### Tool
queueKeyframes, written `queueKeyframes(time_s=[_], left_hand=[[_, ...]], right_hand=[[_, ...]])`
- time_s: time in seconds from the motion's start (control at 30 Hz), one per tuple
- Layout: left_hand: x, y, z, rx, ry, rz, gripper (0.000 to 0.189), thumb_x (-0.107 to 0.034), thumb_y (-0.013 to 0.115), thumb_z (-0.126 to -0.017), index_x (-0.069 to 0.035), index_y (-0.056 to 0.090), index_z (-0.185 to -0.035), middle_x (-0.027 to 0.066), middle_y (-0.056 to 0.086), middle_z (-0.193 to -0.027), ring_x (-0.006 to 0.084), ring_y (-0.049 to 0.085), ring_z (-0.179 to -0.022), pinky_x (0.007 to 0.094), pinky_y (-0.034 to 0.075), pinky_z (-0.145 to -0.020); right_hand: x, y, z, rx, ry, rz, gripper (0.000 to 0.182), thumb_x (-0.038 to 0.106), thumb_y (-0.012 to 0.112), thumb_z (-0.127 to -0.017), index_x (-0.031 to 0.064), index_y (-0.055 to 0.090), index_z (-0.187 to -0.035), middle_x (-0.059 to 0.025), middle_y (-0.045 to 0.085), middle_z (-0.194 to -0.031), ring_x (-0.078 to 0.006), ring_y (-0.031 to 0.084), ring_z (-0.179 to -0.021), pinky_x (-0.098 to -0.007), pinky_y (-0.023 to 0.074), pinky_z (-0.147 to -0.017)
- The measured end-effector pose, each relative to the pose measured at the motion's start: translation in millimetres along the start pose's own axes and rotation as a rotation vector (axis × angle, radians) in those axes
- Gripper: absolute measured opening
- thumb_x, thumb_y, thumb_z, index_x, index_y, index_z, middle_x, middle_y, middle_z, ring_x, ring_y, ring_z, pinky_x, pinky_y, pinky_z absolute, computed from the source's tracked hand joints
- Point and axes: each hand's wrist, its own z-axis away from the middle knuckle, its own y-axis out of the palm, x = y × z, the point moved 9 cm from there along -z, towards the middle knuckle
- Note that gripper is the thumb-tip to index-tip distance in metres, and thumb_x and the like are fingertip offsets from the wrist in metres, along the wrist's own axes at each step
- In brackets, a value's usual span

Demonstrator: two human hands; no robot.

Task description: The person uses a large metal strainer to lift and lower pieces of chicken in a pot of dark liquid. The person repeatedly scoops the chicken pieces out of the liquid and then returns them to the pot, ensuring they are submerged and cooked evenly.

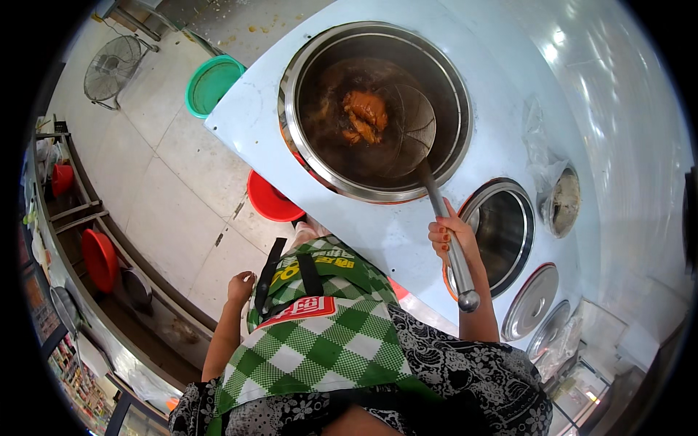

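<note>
My right hand (456,235) grips the metal handle of a wire-mesh skimmer (421,121). The skimmer's round head is partly sunk in dark brown broth inside a large stainless steel pot (299,111). Reddish-brown cooked meat (366,115) shows at the broth's surface, beside the left edge of the mesh; whether the mesh supports it I cannot tell. My left hand (240,286) hangs low beside my green-and-white checked apron (322,349), fingers loosely curled, with nothing visible in it.
A smaller steel pot (504,240) is set into the white counter (376,234), near round metal lids (530,302) and a metal bowl (564,204) with plastic film. A red basin (270,199) and green basin (210,87) stand below the counter's edge. A fan (112,68) is on the floor.
</note>
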Motion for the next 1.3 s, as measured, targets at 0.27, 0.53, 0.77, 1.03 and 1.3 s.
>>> queueKeyframes(time_s=[0.27, 0.53, 0.77, 1.03, 1.3], left_hand=[[-2.8, 6.2, 0.6, 0.054, -0.045, 0.035, 0.032, -0.033, 0.059, -0.077, -0.01, 0.065, -0.099, 0.0182, 0.064, -0.081, 0.0285, 0.064, -0.072, 0.0358, 0.049, -0.067], [-13.8, 0.6, -2.3, 0.038, -0.013, -0.031, 0.03, -0.032, 0.058, -0.079, -0.01, 0.066, -0.098, 0.0171, 0.064, -0.092, 0.0313, 0.061, -0.087, 0.0367, 0.047, -0.078], [-2.3, 7.2, -8.7, 0.067, -0.033, -0.007, 0.029, -0.03, 0.06, -0.078, -0.01, 0.066, -0.097, 0.0144, 0.064, -0.093, 0.0297, 0.061, -0.088, 0.0356, 0.047, -0.077], [-10.3, 5.8, -10.9, 0.054, 0.015, -0.023, 0.028, -0.03, 0.059, -0.078, -0.01, 0.066, -0.096, 0.016, 0.064, -0.09, 0.0303, 0.062, -0.085, 0.0356, 0.048, -0.076], [1.0, 2.2, -5.8, 0.036, -0.022, -0.007, 0.028, -0.031, 0.059, -0.077, -0.011, 0.066, -0.096, 0.0167, 0.064, -0.088, 0.0312, 0.062, -0.084, 0.0361, 0.048, -0.076]], right_hand=[[25.3, 19.5, 40.2, -0.058, -0.081, 0.505, 0.079, -0.003, 0.045, -0.076, 0.0214, 0.008, -0.141, -0.0031, 0.04, -0.056, -0.0091, 0.04, -0.043, -0.0226, 0.0325, -0.036], [27.3, 41.9, 59.0, 0.013, -0.005, 0.47, 0.079, -0.003, 0.044, -0.075, 0.0206, 0.007, -0.142, -0.0037, 0.039, -0.058, -0.0093, 0.039, -0.042, -0.0223, 0.0329, -0.036], [26.3, 37.8, 34.1, 0.116, 0.083, 0.327, 0.077, 0.0, 0.042, -0.079, 0.0232, 0.004, -0.141, -0.0038, 0.037, -0.06, -0.0094, 0.036, -0.044, -0.0226, 0.0313, -0.037], [-15.6, 25.3, -28.9, 0.204, 0.279, -0.032, 0.063, 0.001, 0.042, -0.083, 0.0363, 0.024, -0.133, -0.0046, 0.038, -0.065, -0.0102, 0.036, -0.049, -0.0219, 0.0316, -0.04], [-30.0, 28.9, -30.9, 0.371, 0.278, -0.622, 0.019, 0.004, 0.041, -0.086, 0.007, 0.043, -0.104, -0.0017, 0.038, -0.067, -0.0046, 0.037, -0.049, -0.0169, 0.0339, -0.039]])
